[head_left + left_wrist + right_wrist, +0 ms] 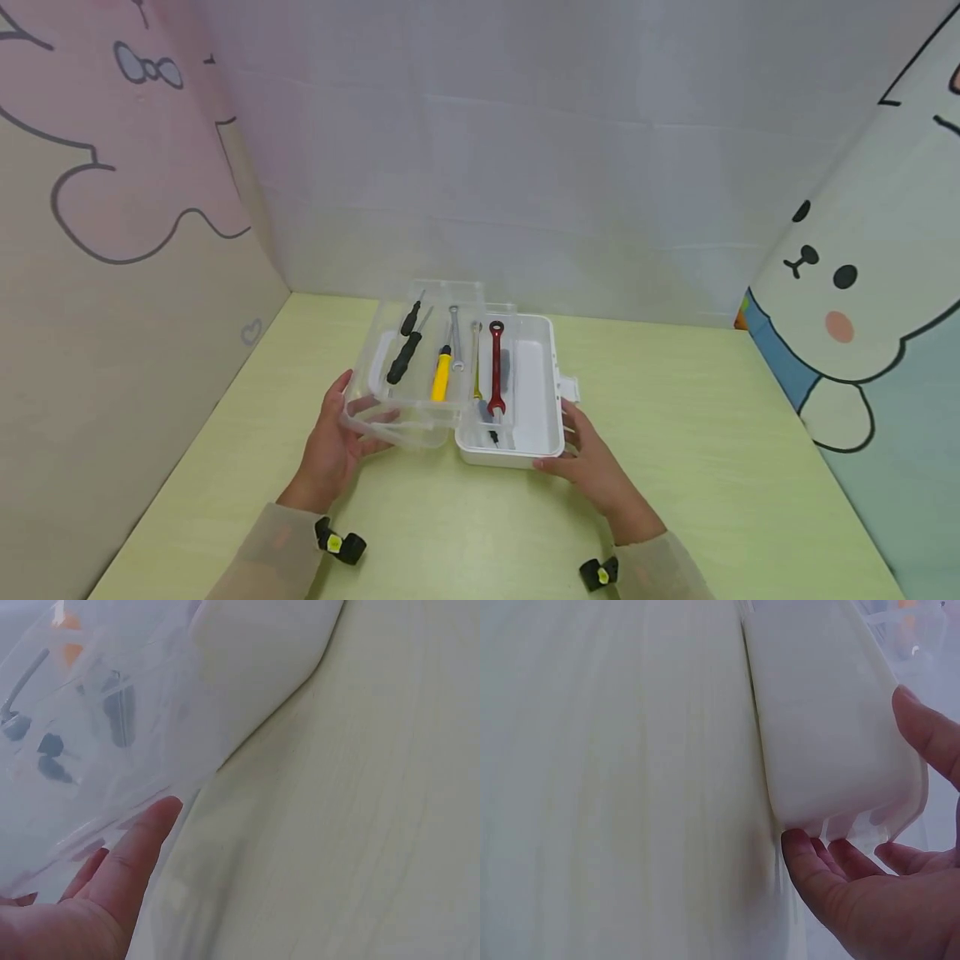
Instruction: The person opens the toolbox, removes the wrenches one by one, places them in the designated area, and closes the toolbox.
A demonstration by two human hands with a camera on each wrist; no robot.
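Note:
In the head view a white plastic box [536, 367] stands on the table with its clear lid [408, 407] swung out to the left. My left hand [330, 450] holds the lid by its near left corner, fingers partly seen through the plastic. My right hand [592, 467] grips the near right corner of the box, thumb at the front and fingers along the side. Through the clear plastic show two black-handled screwdrivers [404, 358], a yellow-handled screwdriver [442, 375] and a silver wrench [457, 337]. A red wrench [497, 367] and a yellowish wrench [476, 358] lie by the box's left half.
The pale yellow-green table [720, 433] reaches out on both sides of the box. Behind it hangs a white cloth [540, 183]; printed cartoon panels stand left and right. A clear latch [570, 388] sticks out from the box's right side.

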